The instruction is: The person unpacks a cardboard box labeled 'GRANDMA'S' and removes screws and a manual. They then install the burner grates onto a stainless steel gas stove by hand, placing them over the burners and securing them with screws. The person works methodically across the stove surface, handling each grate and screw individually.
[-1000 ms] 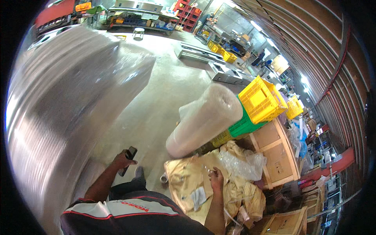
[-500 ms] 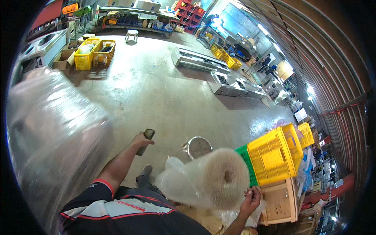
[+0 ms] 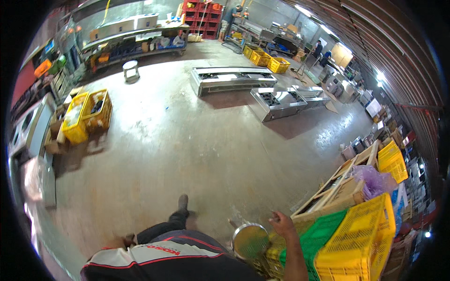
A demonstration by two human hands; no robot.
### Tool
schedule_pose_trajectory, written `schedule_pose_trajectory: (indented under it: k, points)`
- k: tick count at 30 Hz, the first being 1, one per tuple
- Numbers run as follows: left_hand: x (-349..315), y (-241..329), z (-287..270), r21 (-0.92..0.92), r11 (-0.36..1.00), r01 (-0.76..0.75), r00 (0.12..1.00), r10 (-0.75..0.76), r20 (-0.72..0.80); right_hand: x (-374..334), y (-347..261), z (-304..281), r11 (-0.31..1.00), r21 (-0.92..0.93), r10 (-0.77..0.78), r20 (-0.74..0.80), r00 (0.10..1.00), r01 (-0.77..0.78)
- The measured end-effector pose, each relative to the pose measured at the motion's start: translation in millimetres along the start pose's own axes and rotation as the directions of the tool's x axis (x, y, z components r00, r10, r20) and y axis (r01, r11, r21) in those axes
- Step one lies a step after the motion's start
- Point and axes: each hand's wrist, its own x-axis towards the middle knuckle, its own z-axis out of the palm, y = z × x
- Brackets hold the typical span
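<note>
My right hand (image 3: 282, 225) is in the air at the lower right, its fingers loosely apart with nothing in them. Below and left of it stands a round stool (image 3: 251, 241) with a shiny metal rim. A green crate (image 3: 315, 236) and a yellow crate (image 3: 358, 236) are just right of my right forearm. Low by my left side, my left hand (image 3: 129, 240) is small, dark and smeared. Its fingers cannot be made out, nor whether it holds anything. My shoe (image 3: 183, 202) is on the concrete floor ahead of me.
Stainless steel burner units (image 3: 234, 77) lie on the floor ahead. Yellow crates (image 3: 96, 110) and a small white stool (image 3: 131, 71) stand to the left. A wooden crate (image 3: 335, 187) with purple plastic (image 3: 372, 181) is on the right. A person (image 3: 228, 21) stands at the far benches.
My view has swung and moved forward. The bubble wrap roll has left the picture, and my right hand is away from it. My left hand, earlier holding a dark phone-like object, has dropped to my side.
</note>
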Motion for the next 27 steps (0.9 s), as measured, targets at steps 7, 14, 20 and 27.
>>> schedule_pose_trajectory:
  k: [7, 14, 20, 27]
  points:
    - [142.1, 334.1, -29.1, -0.323, 0.942, 0.092, 0.868, 0.083, 0.49, 183.5, 173.2, 202.8, 0.568, 0.27, 0.735, 0.26, 0.626, -0.778]
    - [62.9, 844.5, -115.2, 0.303, 0.682, -0.666, 0.689, 0.718, -0.101, 355.1, 63.2, 272.6, 0.274, 0.426, 0.647, 0.581, 0.493, -0.862]
    - [212.8, 1016.0, -141.4, 0.552, 0.599, -0.581, 0.68, 0.729, -0.076, 646.1, 40.2, 200.2, 0.314, 0.391, 0.627, 0.599, 0.498, -0.865]
    - [231.4, 1153.0, -118.1, 0.232, 0.966, -0.118, 0.991, 0.099, 0.092, 1069.6, -28.9, -79.0, 0.617, 0.44, 0.647, 0.188, 0.739, -0.652]
